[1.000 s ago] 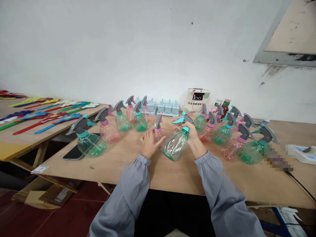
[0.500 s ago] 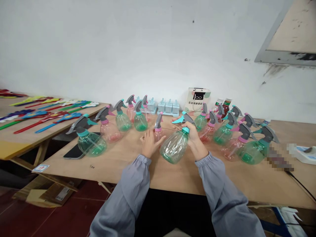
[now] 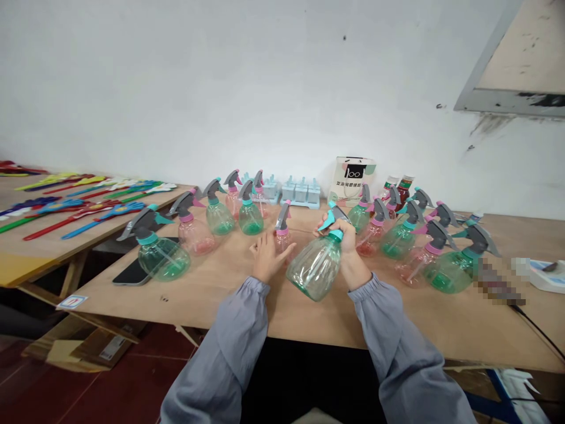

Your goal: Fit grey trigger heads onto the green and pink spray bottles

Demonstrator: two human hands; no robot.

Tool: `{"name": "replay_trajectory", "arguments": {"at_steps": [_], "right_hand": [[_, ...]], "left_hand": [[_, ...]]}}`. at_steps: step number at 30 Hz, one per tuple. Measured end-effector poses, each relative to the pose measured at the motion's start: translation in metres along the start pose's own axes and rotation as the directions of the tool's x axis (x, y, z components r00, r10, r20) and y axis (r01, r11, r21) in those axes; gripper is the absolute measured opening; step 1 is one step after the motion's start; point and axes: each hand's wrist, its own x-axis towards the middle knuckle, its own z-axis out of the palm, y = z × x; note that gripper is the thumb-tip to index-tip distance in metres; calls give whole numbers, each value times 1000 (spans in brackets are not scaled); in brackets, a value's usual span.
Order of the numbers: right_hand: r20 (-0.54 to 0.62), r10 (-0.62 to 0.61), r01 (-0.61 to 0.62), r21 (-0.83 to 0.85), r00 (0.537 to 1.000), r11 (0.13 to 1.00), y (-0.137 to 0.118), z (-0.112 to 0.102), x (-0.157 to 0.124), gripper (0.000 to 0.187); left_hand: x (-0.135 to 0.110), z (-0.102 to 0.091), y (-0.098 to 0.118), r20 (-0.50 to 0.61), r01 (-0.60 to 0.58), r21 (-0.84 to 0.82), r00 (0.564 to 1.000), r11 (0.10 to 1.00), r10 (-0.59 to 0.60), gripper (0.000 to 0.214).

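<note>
My right hand (image 3: 345, 237) is wrapped round the neck and grey trigger head of a clear green spray bottle (image 3: 314, 266), held tilted above the wooden table (image 3: 309, 312). My left hand (image 3: 267, 257) hovers low over the table with fingers slightly spread, just in front of a small pink spray bottle (image 3: 282, 231) and holding nothing. Both forearms wear grey sleeves.
Several green and pink spray bottles stand left (image 3: 159, 250) and right (image 3: 454, 265) of my hands. A black phone (image 3: 130, 272) lies at the left. Pale blue moulds (image 3: 301, 192), a white carton (image 3: 352, 179) and red bottles sit by the wall. Coloured hand clappers (image 3: 79, 203) cover the left table.
My right hand has turned the green bottle more upright and drawn it slightly toward me. The left hand has stayed in place.
</note>
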Motion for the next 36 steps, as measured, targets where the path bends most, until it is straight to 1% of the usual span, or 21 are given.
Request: {"name": "replay_trajectory", "arguments": {"at_steps": [2,3,6,8,9,10,11,12,14,15,16,17,19,21,23,26,29,32,34,36], "right_hand": [[-19,16,-15,36,1000,999,0,-3,-2,17],[-29,12,-11,25,1000,1000,0,-4,-5,16],[-110,-36,26,-86,993,996,-5,-12,-20,16],[-197,-86,52,-168,977,984,-11,-25,-35,27],[-249,-132,76,-221,960,972,-15,-35,-44,33],[-301,-198,108,-292,933,950,-19,-48,-52,39],[-352,-282,137,-385,892,913,-24,-61,-60,42],[-406,-374,147,-490,834,859,-29,-75,-68,43],[-489,-528,89,-670,695,737,-37,-101,-79,43],[-494,-584,56,-732,644,679,-40,-111,-83,44],[-484,-629,27,-779,608,626,-43,-119,-85,44],[-461,-666,16,-816,587,578,-44,-124,-85,45],[-390,-720,42,-864,575,502,-45,-128,-83,45],[-324,-757,104,-884,568,456,-44,-127,-77,48],[-298,-782,140,-889,548,437,-42,-126,-70,51],[-313,-809,143,-890,498,432,-39,-128,-59,51],[-287,-830,187,-890,478,415,-38,-135,-49,52],[-248,-853,268,-877,458,399,-36,-139,-41,58],[-231,-876,302,-876,423,377,-36,-141,-40,65],[-207,-905,283,-903,372,323,-37,-141,-44,70]], "left_hand": [[0,0,-1,2,-3,2,1000,1000,3,56],[0,1,-1,2,-3,7,1000,1000,3,56],[0,1,-2,5,-4,19,1000,1000,4,55],[0,1,-1,10,-3,23,1000,1000,3,54],[0,1,-1,9,-2,25,1000,1000,2,53],[0,1,-1,7,-1,25,1000,1000,1,54],[0,1,-1,4,0,23,1000,1000,0,54],[0,1,-1,-1,0,20,1000,1000,0,54],[1,2,-1,-8,-1,12,1000,1000,1,53],[1,2,-1,-10,-1,9,1000,1000,1,53],[1,2,-1,-12,1,9,1000,1000,-1,53],[1,2,-1,-14,4,11,1000,1000,-3,53],[1,2,-1,-12,4,11,1000,1000,-4,54],[1,2,-1,-7,5,9,1000,1000,-5,54],[1,1,-1,-1,5,6,1000,1000,-5,54],[1,1,-1,4,7,4,1000,1000,-7,54],[1,1,0,9,9,4,1000,1000,-9,54],[1,0,0,17,14,7,1000,1000,-15,55],[1,0,0,24,16,2,1000,1000,-16,54],[1,0,-1,24,16,-8,1000,1000,-16,54]]}}
